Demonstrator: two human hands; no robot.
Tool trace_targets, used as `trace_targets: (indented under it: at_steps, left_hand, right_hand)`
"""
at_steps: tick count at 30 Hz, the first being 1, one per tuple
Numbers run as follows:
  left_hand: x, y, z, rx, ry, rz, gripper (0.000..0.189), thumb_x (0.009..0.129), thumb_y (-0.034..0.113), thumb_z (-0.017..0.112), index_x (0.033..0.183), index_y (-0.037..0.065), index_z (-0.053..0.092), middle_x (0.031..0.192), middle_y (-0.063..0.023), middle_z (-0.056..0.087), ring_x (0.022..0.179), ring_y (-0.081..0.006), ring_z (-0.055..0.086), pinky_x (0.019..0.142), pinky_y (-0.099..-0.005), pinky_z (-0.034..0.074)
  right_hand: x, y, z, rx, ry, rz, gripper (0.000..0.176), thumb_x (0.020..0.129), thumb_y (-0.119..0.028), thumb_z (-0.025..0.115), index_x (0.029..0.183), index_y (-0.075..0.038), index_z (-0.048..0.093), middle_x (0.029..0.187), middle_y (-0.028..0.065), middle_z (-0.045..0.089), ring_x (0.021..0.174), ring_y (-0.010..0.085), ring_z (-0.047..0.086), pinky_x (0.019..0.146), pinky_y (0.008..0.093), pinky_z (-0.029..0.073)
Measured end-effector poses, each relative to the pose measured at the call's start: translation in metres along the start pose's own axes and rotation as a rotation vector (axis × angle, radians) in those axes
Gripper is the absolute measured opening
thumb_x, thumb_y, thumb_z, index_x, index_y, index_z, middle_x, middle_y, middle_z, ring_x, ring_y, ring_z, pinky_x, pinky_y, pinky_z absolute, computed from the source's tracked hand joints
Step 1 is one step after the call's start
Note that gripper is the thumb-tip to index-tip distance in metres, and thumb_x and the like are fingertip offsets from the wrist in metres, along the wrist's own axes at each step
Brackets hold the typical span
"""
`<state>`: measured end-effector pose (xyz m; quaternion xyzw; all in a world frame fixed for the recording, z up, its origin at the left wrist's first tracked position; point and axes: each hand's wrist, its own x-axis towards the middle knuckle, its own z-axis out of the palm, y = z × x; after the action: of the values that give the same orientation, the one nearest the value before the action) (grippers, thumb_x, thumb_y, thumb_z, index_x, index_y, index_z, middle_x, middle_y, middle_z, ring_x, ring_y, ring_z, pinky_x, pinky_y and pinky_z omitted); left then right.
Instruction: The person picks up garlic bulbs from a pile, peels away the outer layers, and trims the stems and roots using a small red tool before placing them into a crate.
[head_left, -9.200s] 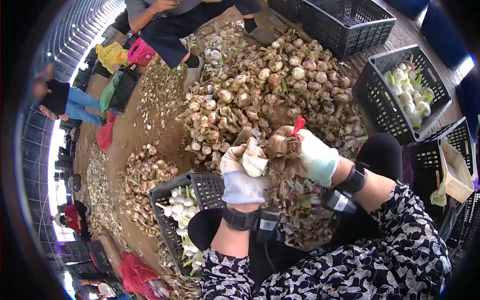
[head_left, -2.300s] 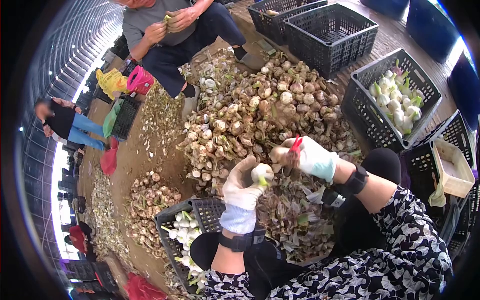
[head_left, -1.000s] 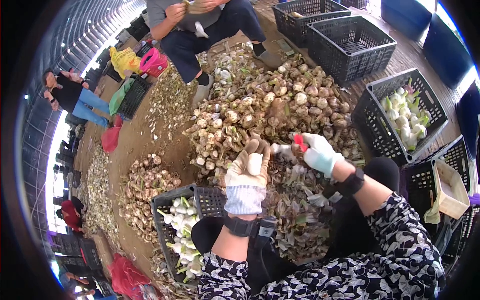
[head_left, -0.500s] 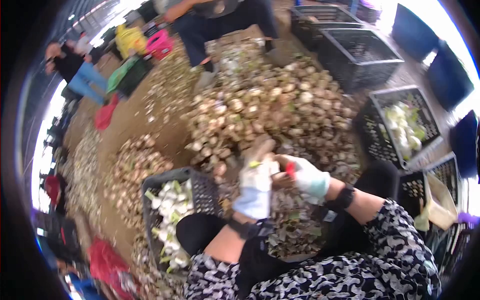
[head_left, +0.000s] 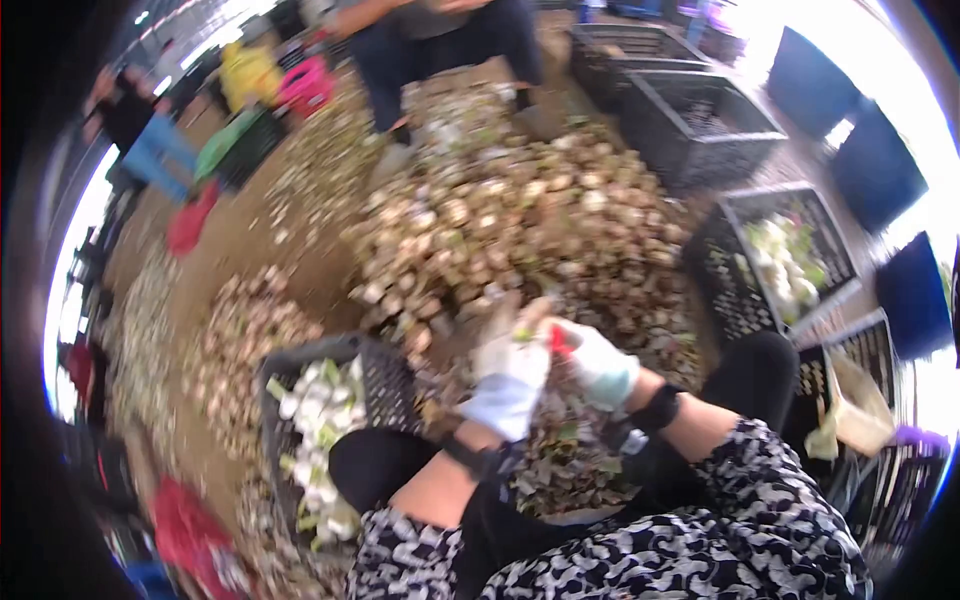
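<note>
My left hand (head_left: pixel 506 372), in a white glove with soiled fingertips, is closed around what looks like a garlic bulb (head_left: pixel 523 337); only a pale, greenish bit shows through the blur. Close beside it, my gloved right hand (head_left: pixel 603 366) grips a small red-handled tool (head_left: pixel 560 343), whose blade I cannot make out. The two hands almost meet above a litter of dry skins (head_left: pixel 568 462) between my knees. Just beyond them spreads a big heap of untrimmed, brownish garlic bulbs (head_left: pixel 520 220). By my left knee, a black crate (head_left: pixel 392 385) holds white, cleaned bulbs (head_left: pixel 325 415) with green stubs.
Another person (head_left: pixel 440 45) sits across the heap. To the right stand a crate of white bulbs (head_left: pixel 785 262), dark crates (head_left: pixel 700 125) and a cream container (head_left: pixel 860 405). A smaller bulb pile (head_left: pixel 245 335) and a red bag (head_left: pixel 190 535) lie left.
The whole view has shifted slightly, moving the surroundings left. My hands stay close together, and the right hand has turned a little, showing more of the red handle.
</note>
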<state>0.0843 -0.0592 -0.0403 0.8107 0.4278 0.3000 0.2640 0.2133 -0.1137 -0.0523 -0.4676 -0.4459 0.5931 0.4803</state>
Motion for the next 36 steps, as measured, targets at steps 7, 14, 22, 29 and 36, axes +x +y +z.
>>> trace_targets:
  at_steps: [7,14,22,29,36]
  left_hand:
    - [0.002,-0.017,-0.101,0.384,0.38,-0.058,0.043,0.068,0.013,0.067,0.108,0.007,0.055,0.125,-0.0163,0.043,0.117,-0.0347,0.039,0.094,-0.0443,0.037]
    - [0.011,-0.034,-0.135,0.469,0.562,-0.157,0.059,0.057,0.022,0.074,0.112,0.011,0.053,0.124,-0.0194,0.042,0.114,-0.0385,0.041,0.092,-0.0476,0.039]
    - [0.025,-0.034,-0.102,-0.115,0.216,-0.509,0.051,0.066,0.032,0.069,0.11,0.011,0.056,0.126,-0.0159,0.043,0.116,-0.0349,0.038,0.097,-0.042,0.033]
    - [0.03,-0.039,-0.1,-0.051,0.172,-0.528,0.051,0.069,0.031,0.068,0.114,0.009,0.053,0.122,-0.0165,0.043,0.111,-0.031,0.045,0.093,-0.0358,0.039]
    - [0.029,-0.025,-0.101,-0.277,0.28,-0.611,0.058,0.072,0.034,0.067,0.121,0.011,0.047,0.124,-0.0193,0.042,0.107,-0.033,0.049,0.089,-0.0367,0.043]
  right_hand:
    - [0.05,0.008,0.003,-0.333,-0.204,-0.13,0.071,0.075,-0.025,0.065,0.131,0.002,0.031,0.121,0.0179,0.05,0.114,0.0216,0.046,0.095,0.0289,0.034]
    - [0.176,0.03,0.0,-1.0,0.036,0.229,0.041,0.072,-0.011,0.052,0.112,-0.001,0.05,0.091,0.0229,0.06,0.086,0.0354,0.058,0.072,0.0376,0.046]
    - [0.343,0.04,0.073,-1.294,-0.082,0.16,0.065,0.075,-0.012,0.049,0.135,-0.005,0.025,0.124,0.0257,0.041,0.105,0.0364,0.05,0.083,0.0398,0.045]
    - [0.346,0.083,0.066,-1.289,0.086,-0.226,0.037,0.072,-0.013,0.054,0.109,-0.009,0.052,0.107,0.0186,0.052,0.099,0.0385,0.049,0.082,0.041,0.043]
    - [0.194,-0.003,0.031,-0.237,-0.234,-0.09,0.062,0.077,-0.017,0.062,0.126,0.006,0.032,0.113,0.018,0.05,0.097,0.0219,0.052,0.085,0.0324,0.043]
